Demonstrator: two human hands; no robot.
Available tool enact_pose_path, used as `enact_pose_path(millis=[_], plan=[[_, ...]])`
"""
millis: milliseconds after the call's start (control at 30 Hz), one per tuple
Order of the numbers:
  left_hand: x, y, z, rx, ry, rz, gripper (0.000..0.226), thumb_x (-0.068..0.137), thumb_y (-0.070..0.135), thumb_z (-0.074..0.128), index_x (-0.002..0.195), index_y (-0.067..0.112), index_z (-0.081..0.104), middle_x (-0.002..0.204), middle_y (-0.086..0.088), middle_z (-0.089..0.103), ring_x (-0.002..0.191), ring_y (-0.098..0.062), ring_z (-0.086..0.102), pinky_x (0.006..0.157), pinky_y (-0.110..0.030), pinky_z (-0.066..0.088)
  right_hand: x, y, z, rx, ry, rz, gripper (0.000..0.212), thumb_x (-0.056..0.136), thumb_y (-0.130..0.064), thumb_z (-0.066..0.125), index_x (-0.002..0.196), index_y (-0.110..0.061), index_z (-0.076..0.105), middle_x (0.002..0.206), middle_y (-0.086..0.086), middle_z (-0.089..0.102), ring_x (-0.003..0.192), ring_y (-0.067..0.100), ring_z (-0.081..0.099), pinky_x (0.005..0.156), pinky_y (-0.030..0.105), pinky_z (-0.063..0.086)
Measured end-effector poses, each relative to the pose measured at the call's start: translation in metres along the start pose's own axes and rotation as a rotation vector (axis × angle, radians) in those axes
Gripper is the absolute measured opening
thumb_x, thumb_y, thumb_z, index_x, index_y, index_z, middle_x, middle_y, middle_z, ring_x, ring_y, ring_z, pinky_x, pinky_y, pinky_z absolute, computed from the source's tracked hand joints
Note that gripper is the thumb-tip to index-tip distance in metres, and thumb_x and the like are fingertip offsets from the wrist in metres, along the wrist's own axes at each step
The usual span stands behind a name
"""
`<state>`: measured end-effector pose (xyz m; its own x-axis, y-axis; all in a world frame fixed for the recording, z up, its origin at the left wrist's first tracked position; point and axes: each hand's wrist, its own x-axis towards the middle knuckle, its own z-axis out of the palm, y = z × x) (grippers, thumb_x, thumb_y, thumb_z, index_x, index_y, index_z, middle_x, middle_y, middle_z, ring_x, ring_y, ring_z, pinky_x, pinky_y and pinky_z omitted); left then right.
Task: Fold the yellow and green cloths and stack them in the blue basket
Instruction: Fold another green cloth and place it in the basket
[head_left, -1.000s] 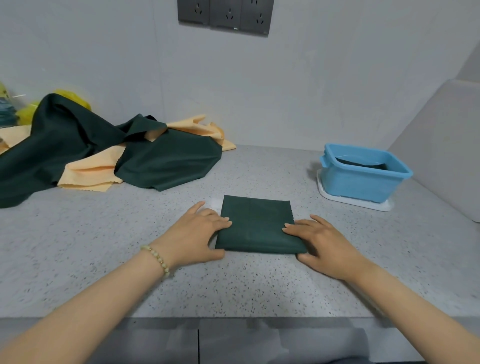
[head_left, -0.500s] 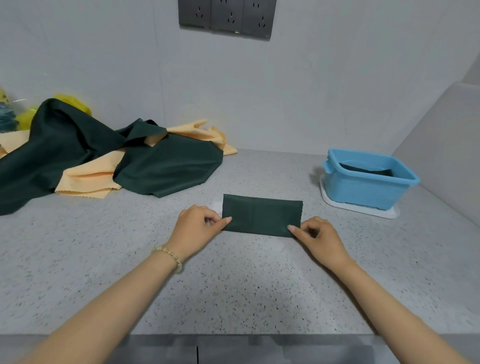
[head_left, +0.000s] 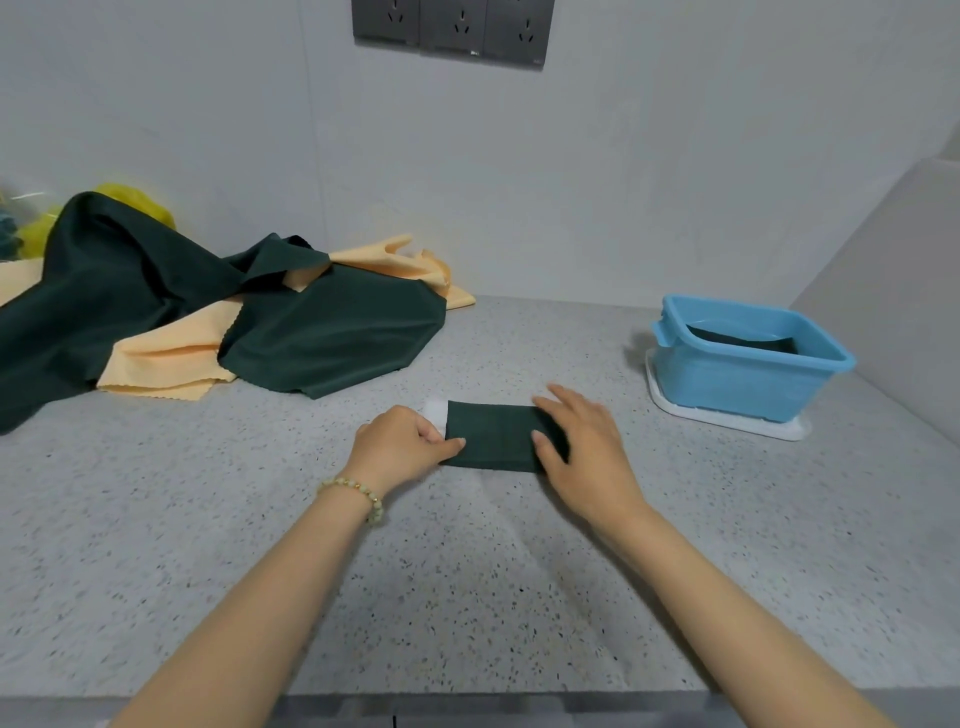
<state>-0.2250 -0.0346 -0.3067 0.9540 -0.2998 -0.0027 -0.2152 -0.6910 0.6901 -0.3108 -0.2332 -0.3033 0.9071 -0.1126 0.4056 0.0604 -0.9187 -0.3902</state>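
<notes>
**Last fold in hand**

Head view: the left hand (head_left: 402, 447) pinches the left end of the folded green cloth (head_left: 493, 439) on the countertop (head_left: 260, 519). The right hand (head_left: 582, 452) presses it with straight fingers. Next, I judge, it goes into the blue basket (head_left: 737, 387) nearby.

1. A single head-worn camera looks forward and down across the speckled countertop (head_left: 208, 545) toward the wall outlets (head_left: 452, 26).
2. The countertop's front edge sits nearest the camera, and the blue basket (head_left: 737, 387) sits farther off at the right.
</notes>
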Motion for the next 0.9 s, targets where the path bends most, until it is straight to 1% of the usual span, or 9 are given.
enact_pose_path(millis=[100,167,200,267,300,367,433,567,900], plan=[[0.006,0.008,-0.008,0.148,-0.091,-0.022,0.037,0.080,0.050,0.067,0.067,0.016,0.065,0.064,0.002,0.057,0.064,-0.014,0.052,0.072,-0.028,0.040,0.018,-0.013,0.020,-0.133,-0.184,-0.050,0.048,0.102,-0.036,0.030,0.148,-0.020,0.029,0.157,-0.004,0.022,0.146,0.012,0.013,0.118,0.033,-0.002],[0.008,0.015,-0.012,0.224,-0.062,-0.003,0.031,0.078,0.049,0.070,0.077,0.020,0.060,0.077,0.007,0.059,0.081,-0.014,0.056,0.077,-0.029,0.040,0.024,-0.013,0.030,-0.177,-0.272,-0.027,0.050,0.103,-0.036,0.024,0.150,-0.018,0.023,0.158,-0.004,0.020,0.146,0.012,0.012,0.119,0.033,-0.001],[0.008,0.017,-0.012,0.256,-0.021,0.043,0.030,0.078,0.046,0.071,0.089,0.022,0.056,0.089,0.007,0.057,0.093,-0.016,0.053,0.082,-0.030,0.039,0.025,-0.011,0.034,-0.176,-0.292,-0.016,0.050,0.103,-0.035,0.023,0.150,-0.018,0.023,0.158,-0.004,0.020,0.146,0.011,0.013,0.119,0.033,0.000],[0.008,0.021,-0.008,0.323,0.025,0.216,0.049,0.081,0.034,0.069,0.122,0.023,0.046,0.122,0.003,0.048,0.119,-0.018,0.040,0.097,-0.031,0.032,0.023,-0.008,0.039,-0.145,-0.277,0.006,0.050,0.103,-0.034,0.024,0.150,-0.018,0.024,0.157,-0.004,0.023,0.145,0.010,0.015,0.119,0.031,0.001],[0.008,0.023,-0.005,0.350,0.021,0.296,0.062,0.084,0.027,0.066,0.138,0.021,0.035,0.139,0.001,0.039,0.130,-0.019,0.031,0.105,-0.031,0.025,0.023,-0.006,0.040,-0.137,-0.266,0.012,0.049,0.103,-0.034,0.025,0.150,-0.018,0.024,0.157,-0.004,0.023,0.145,0.010,0.015,0.119,0.030,0.001],[0.009,0.028,0.003,0.456,0.025,0.403,0.076,0.090,0.015,0.055,0.152,0.017,0.010,0.157,0.002,0.017,0.144,-0.018,0.012,0.116,-0.029,0.007,0.023,-0.004,0.043,-0.139,-0.258,0.012,0.049,0.103,-0.034,0.024,0.150,-0.018,0.024,0.157,-0.004,0.023,0.145,0.009,0.015,0.118,0.029,0.000],[0.010,0.031,0.013,0.593,0.021,0.465,0.069,0.097,0.015,0.041,0.153,0.015,0.001,0.160,0.002,0.003,0.147,-0.016,-0.001,0.118,-0.031,-0.004,0.022,-0.003,0.045,-0.139,-0.245,0.006,0.049,0.103,-0.033,0.024,0.150,-0.018,0.024,0.157,-0.004,0.023,0.145,0.009,0.014,0.118,0.029,0.000],[0.009,0.020,0.035,0.632,-0.099,0.416,0.054,0.104,0.034,0.013,0.152,0.016,-0.002,0.161,0.003,-0.005,0.147,-0.012,-0.006,0.117,-0.028,-0.009,0.022,0.000,0.046,-0.140,-0.271,-0.003,0.050,0.103,-0.034,0.022,0.151,-0.019,0.020,0.158,-0.006,0.019,0.145,0.007,0.010,0.117,0.027,-0.004],[0.013,0.007,0.041,0.527,-0.094,0.397,0.054,0.103,0.039,0.011,0.152,0.022,-0.003,0.160,0.008,-0.006,0.146,-0.006,-0.004,0.115,-0.025,-0.011,0.021,0.015,0.033,-0.174,-0.391,-0.049,0.059,0.102,-0.044,0.020,0.153,-0.019,0.004,0.160,-0.006,0.003,0.146,0.005,-0.001,0.118,0.023,-0.005]])
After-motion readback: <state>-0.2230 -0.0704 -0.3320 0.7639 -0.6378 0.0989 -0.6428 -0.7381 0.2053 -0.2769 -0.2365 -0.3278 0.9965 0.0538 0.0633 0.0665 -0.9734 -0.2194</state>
